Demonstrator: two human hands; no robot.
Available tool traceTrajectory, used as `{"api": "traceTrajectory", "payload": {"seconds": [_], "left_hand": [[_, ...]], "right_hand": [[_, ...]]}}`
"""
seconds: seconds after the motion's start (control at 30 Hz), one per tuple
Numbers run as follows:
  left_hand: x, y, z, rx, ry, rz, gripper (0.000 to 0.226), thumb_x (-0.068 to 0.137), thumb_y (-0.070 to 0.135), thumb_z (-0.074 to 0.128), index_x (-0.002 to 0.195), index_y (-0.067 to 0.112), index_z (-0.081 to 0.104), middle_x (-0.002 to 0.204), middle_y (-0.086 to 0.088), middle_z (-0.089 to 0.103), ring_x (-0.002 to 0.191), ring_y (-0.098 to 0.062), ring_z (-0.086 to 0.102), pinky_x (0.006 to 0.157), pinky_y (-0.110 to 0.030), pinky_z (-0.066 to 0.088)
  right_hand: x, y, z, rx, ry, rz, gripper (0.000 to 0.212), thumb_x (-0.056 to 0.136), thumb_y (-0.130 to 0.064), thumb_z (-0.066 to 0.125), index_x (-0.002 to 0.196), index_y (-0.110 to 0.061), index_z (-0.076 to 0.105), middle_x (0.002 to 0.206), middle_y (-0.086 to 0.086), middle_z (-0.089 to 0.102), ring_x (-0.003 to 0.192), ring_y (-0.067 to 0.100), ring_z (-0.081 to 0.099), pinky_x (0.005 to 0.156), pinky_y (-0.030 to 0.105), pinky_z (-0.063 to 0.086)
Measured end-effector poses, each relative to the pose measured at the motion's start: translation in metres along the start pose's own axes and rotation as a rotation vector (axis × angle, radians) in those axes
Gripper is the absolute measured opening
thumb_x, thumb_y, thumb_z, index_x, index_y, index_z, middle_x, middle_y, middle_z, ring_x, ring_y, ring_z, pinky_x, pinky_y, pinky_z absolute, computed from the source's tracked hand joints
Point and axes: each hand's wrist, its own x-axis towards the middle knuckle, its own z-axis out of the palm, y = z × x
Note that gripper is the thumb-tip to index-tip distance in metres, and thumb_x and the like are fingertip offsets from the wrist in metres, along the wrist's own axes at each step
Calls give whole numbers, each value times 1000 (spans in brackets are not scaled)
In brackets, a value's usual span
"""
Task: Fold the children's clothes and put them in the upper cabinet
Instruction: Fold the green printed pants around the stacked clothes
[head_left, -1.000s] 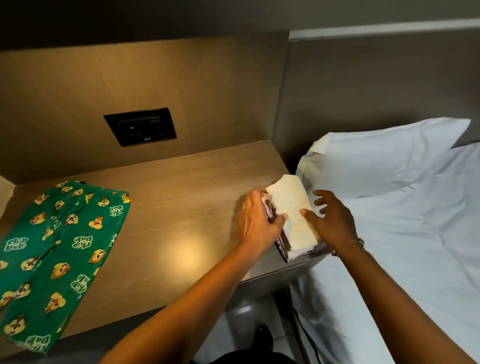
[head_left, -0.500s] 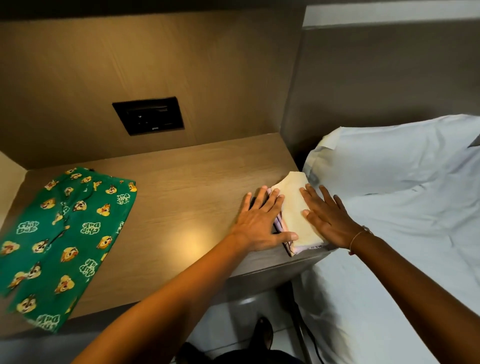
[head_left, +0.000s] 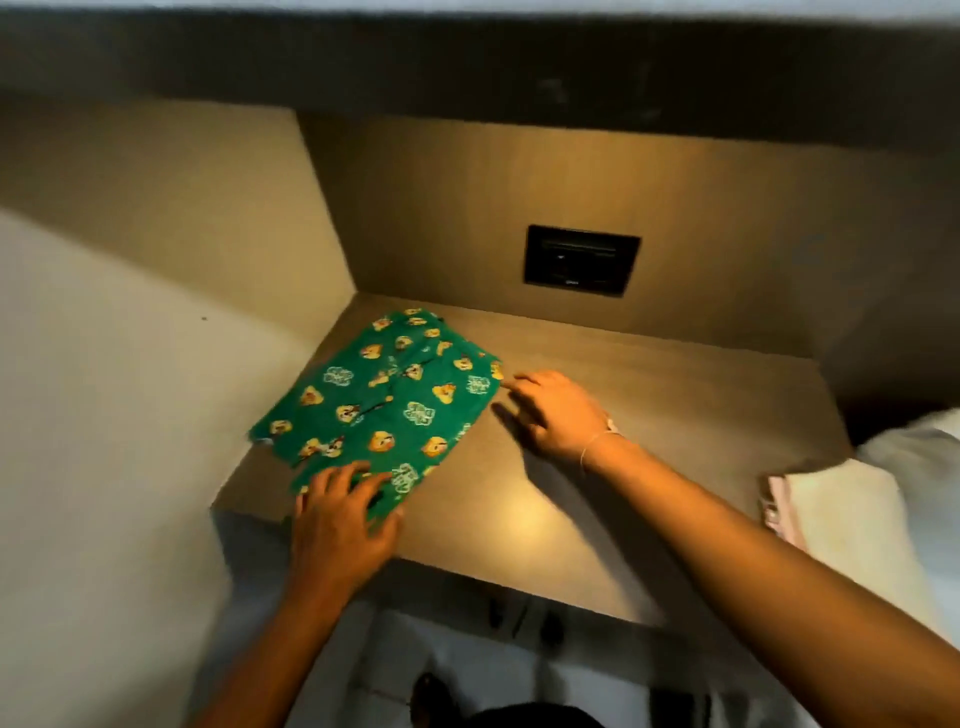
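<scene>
The green shorts (head_left: 387, 400) lie spread flat at the desk's (head_left: 649, 415) left end, reaching its front edge. The left hand (head_left: 340, 525) rests on their near hem, fingers spread, gripping nothing, likely pinning it. The right hand (head_left: 558, 410) hovers open by their right edge, probably to start a fold. A folded pile (head_left: 841, 509) waits at the desk's right edge.

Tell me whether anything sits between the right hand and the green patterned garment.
Nothing visible does. The right hand hovers open just off the green garment at its right edge, with only bare desk between; the left hand already rests on its near corner.
</scene>
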Motion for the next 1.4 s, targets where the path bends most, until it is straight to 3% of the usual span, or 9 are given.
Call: {"api": "traceTrajectory", "payload": {"seconds": [0.2,0.37,0.53,0.6,0.73,0.93,1.1,1.27,1.4], "left_hand": [[-31,-55,-4,-19,-51,23,37,73,48,59,102,29,73,117,4,68,111,-24,62,81,-41,42],[-27,-73,-3,-183,-16,46,16,77,29,66,91,31,73,115,8,71,113,-16,63,93,-44,44],[1,-67,-10,-505,-41,-143,13,91,16,64,100,25,68,106,-9,71,96,-20,67,77,-39,59],[20,-56,-26,-656,-55,-149,24,89,9,66,89,33,68,95,0,72,92,-23,69,72,-34,58],[68,-35,-76,-834,47,2,22,81,14,62,88,33,72,83,16,73,76,1,68,64,-10,51],[172,17,-78,-823,74,-111,19,90,1,61,107,1,69,90,-14,69,67,-6,60,67,-21,50],[208,63,-121,-1061,301,-183,21,93,5,57,112,4,66,73,-2,63,42,3,54,37,-11,38],[152,66,-151,-1278,346,100,36,90,2,51,94,31,72,87,15,74,74,-5,70,59,-19,57],[106,45,-92,-1007,99,219,18,84,-6,59,97,4,67,86,16,74,78,4,66,75,-12,53]], "right_hand": [[72,-1,21,-162,-113,-85,40,87,-23,59,126,-26,59,137,4,55,120,28,49,96,44,47],[51,14,26,-171,19,-52,17,91,-28,55,103,-28,67,109,-2,67,101,21,55,80,37,50],[-13,17,8,-59,191,91,6,86,-33,65,89,-28,64,79,-2,60,77,21,52,59,28,36],[-31,17,-16,16,244,50,5,89,-27,60,90,-24,65,77,1,61,75,25,52,60,30,33],[-47,20,-79,134,417,5,15,87,-27,56,93,-19,68,86,0,69,80,22,55,71,37,44],[-10,40,-130,200,406,319,13,85,-17,64,93,-18,74,93,8,74,92,29,65,81,37,49],[-17,37,-179,161,659,358,14,86,-20,61,92,-19,73,91,7,74,90,29,65,78,40,51],[-119,7,-178,-151,844,166,15,92,-30,54,95,-24,68,91,-6,70,82,20,56,70,37,46],[-191,-1,-101,-129,606,293,13,86,-27,61,92,-23,71,85,-2,70,77,25,59,64,40,49]]}}
